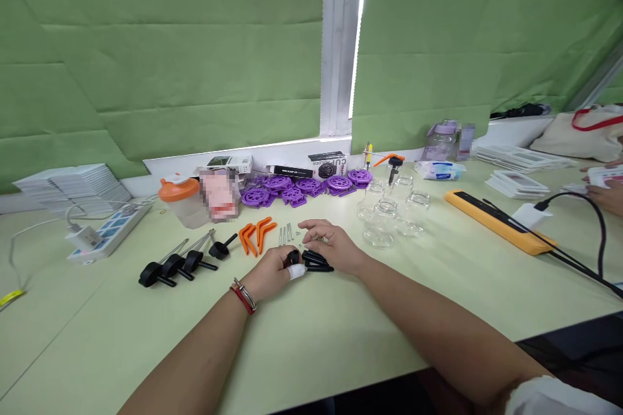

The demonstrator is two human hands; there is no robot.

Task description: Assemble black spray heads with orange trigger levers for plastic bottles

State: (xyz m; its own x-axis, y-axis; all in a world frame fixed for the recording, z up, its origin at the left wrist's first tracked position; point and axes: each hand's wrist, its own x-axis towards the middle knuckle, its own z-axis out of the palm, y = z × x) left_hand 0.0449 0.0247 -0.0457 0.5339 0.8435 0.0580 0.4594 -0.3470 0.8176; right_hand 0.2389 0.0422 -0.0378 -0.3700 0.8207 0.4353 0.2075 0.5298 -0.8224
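My left hand (272, 271), with white tape round a finger, is closed on a small black plastic part (293, 257) with a rounded end. My right hand (337, 248) lies just beside it, fingers apart and curved over the table near some small nuts (298, 233). Several black rod-like parts (317, 262) lie under and next to the right hand's palm. Beyond the hands are a few metal screws (282, 236) and orange angled pieces (257, 233). To the left lie black round-headed parts with handles (174, 266), some with long metal rods.
Purple plastic wheel-like parts (306, 187) are heaped at the back. Clear glass jars (387, 217) stand right of the hands. An orange power strip (499, 222) with cables lies further right, a white power strip (111, 232) at left. Another person's hand (606, 198) shows at the right edge.
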